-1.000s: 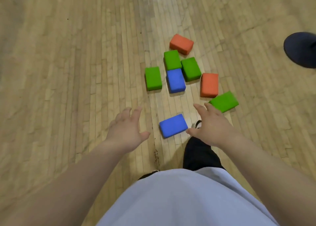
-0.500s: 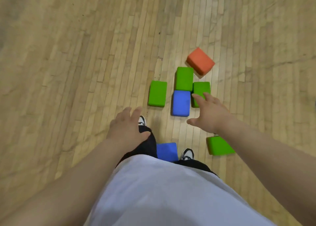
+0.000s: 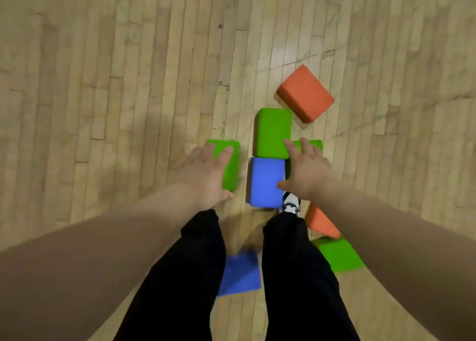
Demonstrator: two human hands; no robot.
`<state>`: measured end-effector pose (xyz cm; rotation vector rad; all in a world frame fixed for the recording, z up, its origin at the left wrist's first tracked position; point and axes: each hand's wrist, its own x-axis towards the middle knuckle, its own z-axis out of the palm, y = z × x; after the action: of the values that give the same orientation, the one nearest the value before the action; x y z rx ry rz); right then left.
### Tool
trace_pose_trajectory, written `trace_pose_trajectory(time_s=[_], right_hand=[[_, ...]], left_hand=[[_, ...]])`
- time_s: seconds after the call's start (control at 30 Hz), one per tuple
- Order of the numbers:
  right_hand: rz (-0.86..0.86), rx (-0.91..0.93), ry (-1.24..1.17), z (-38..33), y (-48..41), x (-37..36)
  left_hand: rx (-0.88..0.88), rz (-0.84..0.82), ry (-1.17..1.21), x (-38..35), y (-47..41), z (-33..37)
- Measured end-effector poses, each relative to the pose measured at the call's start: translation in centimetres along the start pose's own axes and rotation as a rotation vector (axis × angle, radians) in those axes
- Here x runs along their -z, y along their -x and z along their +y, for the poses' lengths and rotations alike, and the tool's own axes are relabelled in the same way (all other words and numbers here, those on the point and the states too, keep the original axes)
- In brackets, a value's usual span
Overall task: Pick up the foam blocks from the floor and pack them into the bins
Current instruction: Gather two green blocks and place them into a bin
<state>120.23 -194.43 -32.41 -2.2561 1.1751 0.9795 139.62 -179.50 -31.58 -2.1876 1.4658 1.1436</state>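
8 rectangular foam blocks, all lying on the pale wood-strip floor [image 3: 103,83]: 4 green, 2 blue, 2 orange. Left hand [image 3: 203,175] is flat with fingers spread, over the left green foam block [image 3: 231,178]; can't tell if it's touching. Right hand [image 3: 307,170] is splayed wide over the right green foam block [image 3: 315,144], thumb at the edge of the centre blue foam block [image 3: 265,182]; contact unclear, nothing gripped. Centre green foam block [image 3: 273,133] butts against that blue one's far end. Far orange foam block [image 3: 305,93] sits angled just beyond it. Near orange foam block [image 3: 320,223] and near green foam block [image 3: 340,255] lie by the right leg, partly hidden by the forearm. Near blue foam block [image 3: 240,275] shows between the black-trousered legs [image 3: 185,276]. White sneaker toe [image 3: 291,204] is just beside the centre blue block's corner.
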Motion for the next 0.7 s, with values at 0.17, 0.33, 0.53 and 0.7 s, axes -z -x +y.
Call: trace_pose_trajectory(time_s=[0.17,0.33,0.53,0.7], right_hand=[[-0.021,0.111,0.203,1.1,-21.8,-7.0],[-0.013,0.124,0.350,2.3,-40.0,-14.2],[-0.042,0.129,0.432,2.2,-44.6,-15.9],[0.120,0.185,0.467,1.5,-41.8,-14.2]], left_hand=[[0.192,0.028,0.100,-10.3,-19.1,-4.1],[0.403,0.020,0.314,-22.5,-32.8,-7.7],[0.412,0.079,0.470,-28.8,-34.9,-9.8],[0.456,0.195,0.576,-28.0,-33.1,-8.5]])
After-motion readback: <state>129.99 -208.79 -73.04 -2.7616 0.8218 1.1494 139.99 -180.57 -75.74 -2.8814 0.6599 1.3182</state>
